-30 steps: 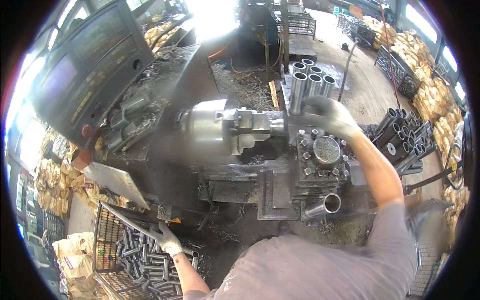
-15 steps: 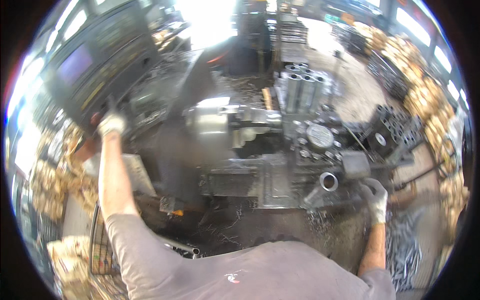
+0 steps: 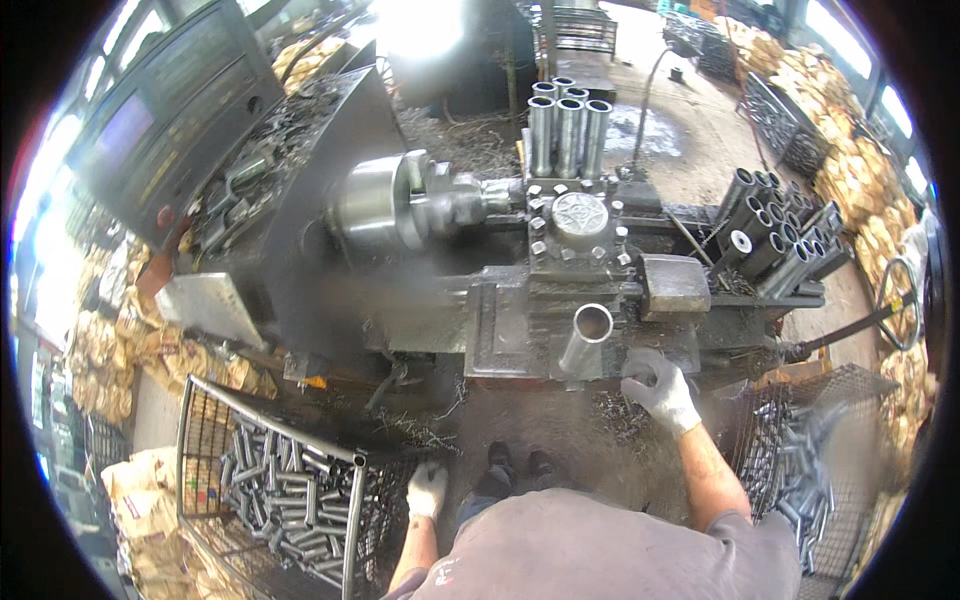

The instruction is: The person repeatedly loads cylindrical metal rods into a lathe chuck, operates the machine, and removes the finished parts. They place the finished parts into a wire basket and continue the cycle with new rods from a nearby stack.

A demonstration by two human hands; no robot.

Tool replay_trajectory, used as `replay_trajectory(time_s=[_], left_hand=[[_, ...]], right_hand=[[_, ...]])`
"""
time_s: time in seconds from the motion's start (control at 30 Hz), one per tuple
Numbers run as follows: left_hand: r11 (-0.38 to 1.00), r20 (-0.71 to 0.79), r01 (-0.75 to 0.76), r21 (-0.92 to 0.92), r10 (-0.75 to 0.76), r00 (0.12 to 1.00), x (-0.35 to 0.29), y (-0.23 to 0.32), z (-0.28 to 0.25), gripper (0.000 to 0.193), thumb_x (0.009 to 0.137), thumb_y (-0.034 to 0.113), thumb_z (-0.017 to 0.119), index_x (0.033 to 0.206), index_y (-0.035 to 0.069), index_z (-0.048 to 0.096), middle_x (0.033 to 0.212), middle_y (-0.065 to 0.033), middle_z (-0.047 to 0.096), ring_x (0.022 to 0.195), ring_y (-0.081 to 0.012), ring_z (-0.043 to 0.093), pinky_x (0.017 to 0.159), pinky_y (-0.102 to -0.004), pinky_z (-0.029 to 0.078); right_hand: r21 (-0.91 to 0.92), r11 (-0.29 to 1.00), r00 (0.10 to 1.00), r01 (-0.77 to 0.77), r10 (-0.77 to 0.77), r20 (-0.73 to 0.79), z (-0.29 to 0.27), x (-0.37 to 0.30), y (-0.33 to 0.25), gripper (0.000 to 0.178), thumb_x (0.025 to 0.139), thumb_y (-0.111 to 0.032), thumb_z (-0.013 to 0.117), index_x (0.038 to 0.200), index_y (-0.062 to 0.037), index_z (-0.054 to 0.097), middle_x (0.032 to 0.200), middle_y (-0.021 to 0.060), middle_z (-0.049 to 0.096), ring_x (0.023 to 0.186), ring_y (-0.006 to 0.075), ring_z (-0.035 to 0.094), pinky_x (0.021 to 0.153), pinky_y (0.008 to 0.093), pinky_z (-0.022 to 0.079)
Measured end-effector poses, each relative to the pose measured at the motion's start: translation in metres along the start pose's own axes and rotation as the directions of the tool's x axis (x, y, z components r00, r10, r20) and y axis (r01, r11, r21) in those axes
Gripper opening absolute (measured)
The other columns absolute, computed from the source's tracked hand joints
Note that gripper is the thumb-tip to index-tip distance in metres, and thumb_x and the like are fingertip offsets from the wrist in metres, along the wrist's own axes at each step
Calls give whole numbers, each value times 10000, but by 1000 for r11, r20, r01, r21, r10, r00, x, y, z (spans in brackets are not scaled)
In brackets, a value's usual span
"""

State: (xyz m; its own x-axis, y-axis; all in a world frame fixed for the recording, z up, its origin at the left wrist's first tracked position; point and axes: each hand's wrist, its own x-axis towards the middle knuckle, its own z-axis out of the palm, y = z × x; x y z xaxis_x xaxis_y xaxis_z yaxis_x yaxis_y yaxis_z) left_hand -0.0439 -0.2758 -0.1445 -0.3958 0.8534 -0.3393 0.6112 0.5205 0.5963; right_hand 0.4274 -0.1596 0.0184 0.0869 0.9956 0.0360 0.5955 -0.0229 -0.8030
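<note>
My gloved right hand (image 3: pixel 662 392) is curled at the front of the lathe carriage, its fingers round a dark handle (image 3: pixel 640 368) that they partly hide. Just left of it, an open steel tube (image 3: pixel 583 340) stands on the carriage. Low beside a wire basket (image 3: pixel 358 520) of short cut tubes (image 3: pixel 290 495) hangs my gloved left hand (image 3: pixel 427 488); its fingers are too indistinct to judge. Beyond the carriage are the square tool post (image 3: pixel 580 222) with its bolts and the shiny lathe chuck (image 3: pixel 375 203), with metal jaws facing right.
Several upright tubes (image 3: pixel 568 135) stand behind the tool post. More dark tubes (image 3: pixel 775 230) are stacked on the lathe's right end. A second wire basket (image 3: pixel 755 430) with metal pieces is at lower right. A dark guard plate (image 3: pixel 335 180) rises left of the chuck.
My left hand has dropped from the machine's far left side to beside the left basket. The view has shifted, bringing that basket into sight. My right hand stays at the carriage front.
</note>
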Motion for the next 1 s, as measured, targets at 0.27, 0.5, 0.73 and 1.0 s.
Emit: replay_trajectory(time_s=[0.27,0.5,0.73,1.0], left_hand=[[779,-99,543,-313,-595,797,-156,-199,25,401,914,309,735,1139,-20,779,924,-140,786,818,-217,736,766,-364,577],[734,-209,403,-546,-586,783,-358,-328,130,397,929,298,709,1200,15,772,949,-124,777,797,-216,737,736,-382,585],[388,-110,922,6,-916,386,-615,-386,289,209,910,150,718,1082,68,804,1172,-193,779,968,-356,786,785,-491,627],[-96,591,-798,-594,-725,-353,-652,-185,373,418,1031,428,622,1254,83,702,1010,-69,734,793,-263,689,713,-407,575]], right_hand=[[-197,974,970,112,-64,234,69,77,-70,662,753,-415,895,1285,-87,678,1061,198,788,999,340,777,898,437,606],[39,791,647,611,-528,550,244,-41,-178,558,781,-426,875,1205,-107,705,1035,169,784,979,366,763,853,446,608],[600,536,-291,595,-552,782,374,-309,-260,434,806,-354,870,1132,-101,735,974,176,782,931,373,771,796,428,617],[962,122,-951,245,-162,263,384,-574,-328,551,808,-459,870,1221,-126,722,1057,162,780,990,364,758,843,439,605]])
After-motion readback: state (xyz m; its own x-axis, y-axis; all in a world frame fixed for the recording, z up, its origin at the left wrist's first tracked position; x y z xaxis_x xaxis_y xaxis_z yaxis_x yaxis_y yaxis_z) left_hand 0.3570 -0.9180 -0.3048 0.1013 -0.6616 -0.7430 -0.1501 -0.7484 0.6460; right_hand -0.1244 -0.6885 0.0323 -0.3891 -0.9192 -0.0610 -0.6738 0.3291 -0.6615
